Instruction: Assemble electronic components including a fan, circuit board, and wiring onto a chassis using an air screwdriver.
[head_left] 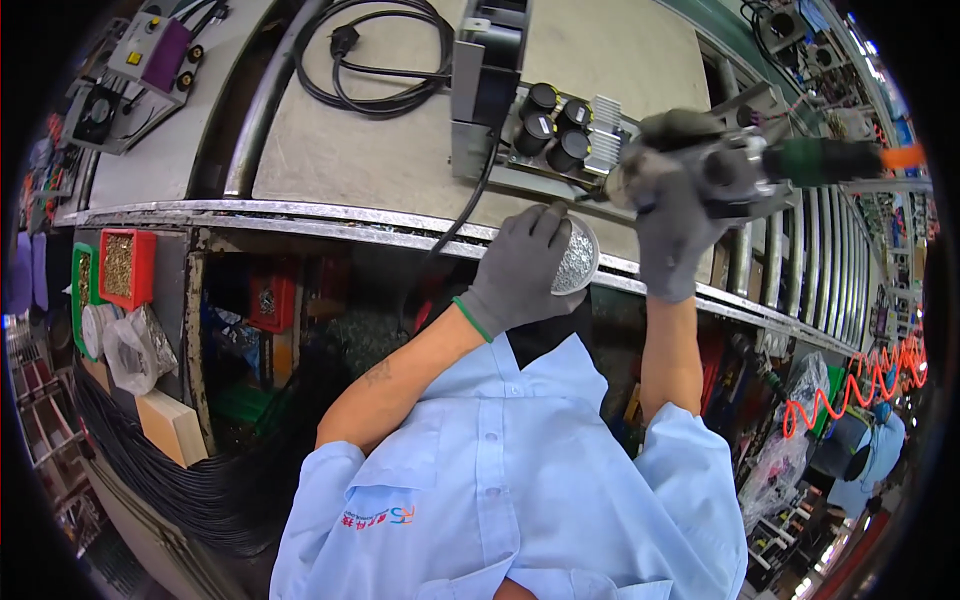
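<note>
My left hand [518,262], in a grey glove, grips a round white dish [592,270] filled with small silver screws [577,262]. The dish is held just in front of the bench edge. My right hand [675,225], also gloved and partly blurred, is wrapped round a power screwdriver [815,160] with a dark green and black body and an orange end. The tool lies sideways, its tip toward the open metal chassis [545,182]; I cannot tell whether they touch. Black capacitors [570,150] and a silver finned heat sink [606,135] sit in that chassis.
A coiled black cable with plug [345,40] lies on the bench board [330,150]. Rollers [835,260] run to the right. At left are a purple-sided unit [165,50], a red screw bin [127,268] and black cables [180,490]. An orange coiled hose [850,385] hangs at right.
</note>
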